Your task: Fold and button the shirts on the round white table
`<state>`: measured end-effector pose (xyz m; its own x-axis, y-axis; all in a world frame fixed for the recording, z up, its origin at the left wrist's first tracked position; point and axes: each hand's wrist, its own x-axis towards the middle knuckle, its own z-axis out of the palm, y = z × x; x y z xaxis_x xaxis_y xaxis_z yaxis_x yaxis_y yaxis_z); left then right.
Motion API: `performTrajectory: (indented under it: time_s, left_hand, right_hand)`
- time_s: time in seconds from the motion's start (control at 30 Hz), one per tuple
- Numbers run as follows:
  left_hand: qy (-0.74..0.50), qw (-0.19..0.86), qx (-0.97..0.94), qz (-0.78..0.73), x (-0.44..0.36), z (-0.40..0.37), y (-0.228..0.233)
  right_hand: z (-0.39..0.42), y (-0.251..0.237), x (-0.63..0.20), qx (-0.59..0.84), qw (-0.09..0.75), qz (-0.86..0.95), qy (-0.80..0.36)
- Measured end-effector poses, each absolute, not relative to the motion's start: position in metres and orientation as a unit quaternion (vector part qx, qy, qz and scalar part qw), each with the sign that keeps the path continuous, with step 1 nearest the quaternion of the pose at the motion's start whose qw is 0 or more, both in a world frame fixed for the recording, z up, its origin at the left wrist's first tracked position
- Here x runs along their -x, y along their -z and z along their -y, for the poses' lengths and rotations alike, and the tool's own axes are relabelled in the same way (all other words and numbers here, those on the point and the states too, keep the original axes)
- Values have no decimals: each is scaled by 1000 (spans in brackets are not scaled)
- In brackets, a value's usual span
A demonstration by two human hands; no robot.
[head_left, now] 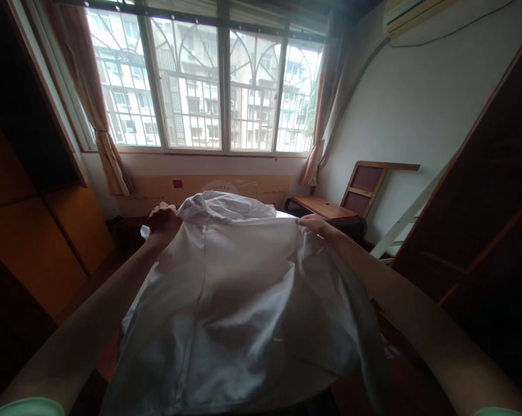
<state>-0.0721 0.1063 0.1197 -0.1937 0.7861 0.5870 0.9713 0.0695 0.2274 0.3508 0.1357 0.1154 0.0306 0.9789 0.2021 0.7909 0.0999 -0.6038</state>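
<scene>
A white shirt (243, 271) is stretched out in front of me, its upper edge held up between my two hands and its lower part hanging towards me in loose folds. My left hand (163, 218) is closed on the cloth at the upper left. At the upper right my right hand (311, 223) grips the same edge, fingers closed over it. Bunched fabric lies along the top between the hands. One sleeve seems to droop on the right, below my right forearm. What is beneath the shirt is mostly hidden.
Beyond the shirt, a long cardboard box (152, 193) stands under the barred window (191, 86). A wooden side table (325, 207) and a wooden frame (365, 188) are at the right. Orange-brown cabinets (22, 248) flank the left; a large dark wooden panel (481, 231) leans at the right.
</scene>
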Motion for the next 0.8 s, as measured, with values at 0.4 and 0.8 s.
performTrajectory:
  time_s: [0.4,0.8]
  left_hand:
    - [170,-98,904,379,-21,-76,-74]
    - [214,-8,836,505,58,-90,-77]
  right_hand:
    - [-78,-89,-275,529,157,832,48]
    - [-81,-60,-242,492,135,860,33]
